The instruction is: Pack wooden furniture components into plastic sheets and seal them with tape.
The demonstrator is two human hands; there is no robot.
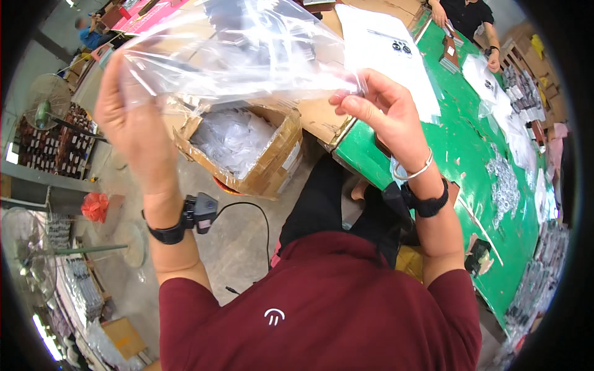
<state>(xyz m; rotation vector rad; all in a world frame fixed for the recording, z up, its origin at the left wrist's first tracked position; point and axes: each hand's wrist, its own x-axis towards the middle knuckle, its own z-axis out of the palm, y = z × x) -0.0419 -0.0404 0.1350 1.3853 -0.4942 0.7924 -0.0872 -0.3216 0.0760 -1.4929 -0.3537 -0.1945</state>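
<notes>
White arc emblem [274, 317] on maroon shirt [346, 303] — no readable text.

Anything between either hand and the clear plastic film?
Nothing visible. The left hand is at the left end of the clear plastic film, the right hand at its right corner. The open cardboard box shows below the film in the picture, not between it and either hand.

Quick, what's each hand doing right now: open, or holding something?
Left hand: closed on the left end of the clear plastic; exact finger placement is blurred.
Right hand: closed, fingers and thumb holding the plastic's right end.
</notes>
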